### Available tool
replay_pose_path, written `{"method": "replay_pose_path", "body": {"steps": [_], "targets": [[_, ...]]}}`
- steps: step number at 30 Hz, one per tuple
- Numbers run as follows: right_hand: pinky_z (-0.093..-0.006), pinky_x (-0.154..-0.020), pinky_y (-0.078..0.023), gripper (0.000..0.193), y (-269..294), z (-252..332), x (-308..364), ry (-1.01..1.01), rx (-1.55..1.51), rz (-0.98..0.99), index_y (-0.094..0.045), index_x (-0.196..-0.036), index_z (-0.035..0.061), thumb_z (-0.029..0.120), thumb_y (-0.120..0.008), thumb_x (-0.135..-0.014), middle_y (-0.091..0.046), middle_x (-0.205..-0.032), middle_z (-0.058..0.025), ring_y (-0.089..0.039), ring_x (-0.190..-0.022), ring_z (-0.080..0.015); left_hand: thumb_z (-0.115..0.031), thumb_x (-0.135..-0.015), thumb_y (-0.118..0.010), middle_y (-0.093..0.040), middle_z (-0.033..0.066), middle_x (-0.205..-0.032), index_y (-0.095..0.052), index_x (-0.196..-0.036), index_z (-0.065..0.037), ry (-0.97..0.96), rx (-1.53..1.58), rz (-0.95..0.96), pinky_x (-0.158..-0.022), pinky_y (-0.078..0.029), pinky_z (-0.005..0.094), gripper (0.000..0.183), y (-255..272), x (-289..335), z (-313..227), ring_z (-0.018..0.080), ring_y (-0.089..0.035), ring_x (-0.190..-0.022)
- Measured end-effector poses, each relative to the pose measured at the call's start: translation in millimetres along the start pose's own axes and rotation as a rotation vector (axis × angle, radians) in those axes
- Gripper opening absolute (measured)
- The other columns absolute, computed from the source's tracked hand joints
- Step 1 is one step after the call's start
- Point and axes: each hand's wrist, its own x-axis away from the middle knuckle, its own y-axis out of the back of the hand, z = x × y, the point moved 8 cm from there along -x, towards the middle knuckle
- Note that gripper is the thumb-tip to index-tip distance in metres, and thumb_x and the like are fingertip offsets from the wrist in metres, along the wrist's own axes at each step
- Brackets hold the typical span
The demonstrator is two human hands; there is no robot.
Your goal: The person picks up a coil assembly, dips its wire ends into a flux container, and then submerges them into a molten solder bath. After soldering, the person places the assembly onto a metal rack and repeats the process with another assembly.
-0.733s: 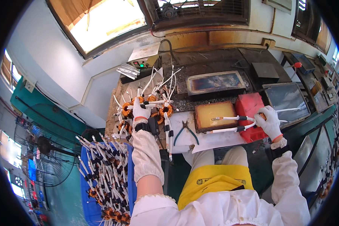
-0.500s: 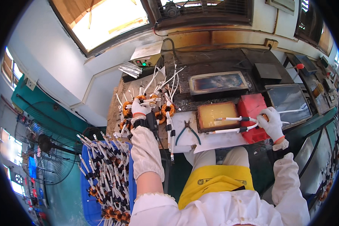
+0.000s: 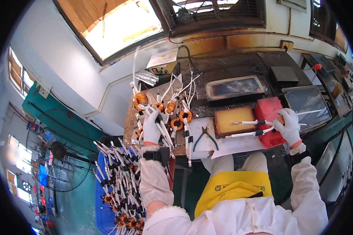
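Observation:
My left hand (image 3: 151, 127), in a white glove, grips the white leads of a copper-wound ring coil (image 3: 140, 100). That coil is lifted above the other ring coils (image 3: 177, 124) bunched at the bench's left side. My right hand (image 3: 289, 126), also gloved, is closed round another ring coil (image 3: 281, 119), mostly hidden by its fingers. White leads (image 3: 243, 135) with black sleeves run leftward from it, over a square tray with a yellow surface (image 3: 234, 121). Beneath these leads and beside the tray stands a red block-shaped holder (image 3: 267, 105). Green-handled pliers (image 3: 205, 139) lie apart from both hands.
Behind the yellow tray sits a rectangular pan with a silvery surface (image 3: 234, 88). A control box (image 3: 163, 64) stands at the back left. Below the bench's left end, a blue bin (image 3: 102, 203) is heaped with coils. A large fan (image 3: 58, 150) stands farther left.
My left hand has raised one coil out of the bunch by its leads, its upper lead blurred by motion. The right hand keeps its coil over the red holder. The whole view has shifted slightly.

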Motion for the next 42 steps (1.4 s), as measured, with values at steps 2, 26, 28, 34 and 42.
{"method": "replay_pose_path", "body": {"steps": [2, 26, 28, 34, 42], "targets": [[-0.0421, -0.090, -0.040, 0.035, 5.0, 8.9, 0.8, 0.050, 0.062, -0.047, -0.059, -0.103, 0.0064, 0.023, -0.070, -0.074, -0.056, -0.105, -0.0135, -0.051, -0.103, -0.0336, -0.014, -0.089, -0.054, -0.057, 0.0030, -0.079, -0.055, -0.106, -0.006, 0.027, -0.007, 0.036, -0.059, -0.050, 0.0260, 0.018, -16.1, 23.9, -11.2, 0.0132, -0.057, -0.067], [-0.0397, -0.086, -0.052, 0.042, 125.9, 176.3, 24.8, 0.732, 0.268, -0.292, -0.060, -0.102, 0.0080, 0.017, -0.059, -0.061, -0.061, -0.107, -0.0092, -0.062, -0.098, -0.0264, -0.004, -0.087, -0.054, -0.053, 0.0086, -0.101, -0.052, -0.108, -0.001, 0.692, -0.143, 1.488, -0.073, -0.046, 0.0247, 0.022, -247.2, 272.8, 24.0, 0.0135, -0.058, -0.089], [-0.0371, -0.086, -0.051, 0.037, 126.9, 166.9, 40.3, 0.746, 0.294, -0.211, -0.060, -0.096, 0.0070, 0.018, -0.059, -0.061, -0.062, -0.098, -0.0070, -0.062, -0.093, -0.0246, -0.007, -0.088, -0.055, -0.053, 0.0075, -0.100, -0.052, -0.111, -0.001, 0.748, -0.135, 1.520, -0.073, -0.046, 0.0244, 0.024, -257.0, 283.3, 32.5, 0.0128, -0.059, -0.090], [-0.0322, -0.080, -0.048, 0.030, 119.6, 112.4, 67.4, 0.572, 0.470, -0.004, -0.057, -0.092, 0.0089, 0.019, -0.058, -0.063, -0.056, -0.082, -0.0042, -0.060, -0.082, -0.0204, -0.023, -0.087, -0.063, -0.057, 0.0121, -0.108, -0.051, -0.124, -0.001, -0.297, -0.753, 1.422, -0.093, -0.045, 0.0330, 0.045, -294.0, 233.9, 34.3, 0.0232, -0.057, -0.104], [-0.0395, -0.091, -0.042, 0.047, 73.4, 60.3, 77.4, 0.333, 0.292, 0.041, -0.057, -0.102, 0.0118, 0.018, -0.075, -0.060, -0.061, -0.094, -0.0043, -0.060, -0.091, -0.0240, -0.035, -0.081, -0.061, -0.057, 0.0168, -0.107, -0.053, -0.120, -0.011, -0.782, -1.124, 1.022, -0.088, -0.046, 0.0419, 0.047, -356.6, 173.8, 57.6, 0.0345, -0.056, -0.102]]}}
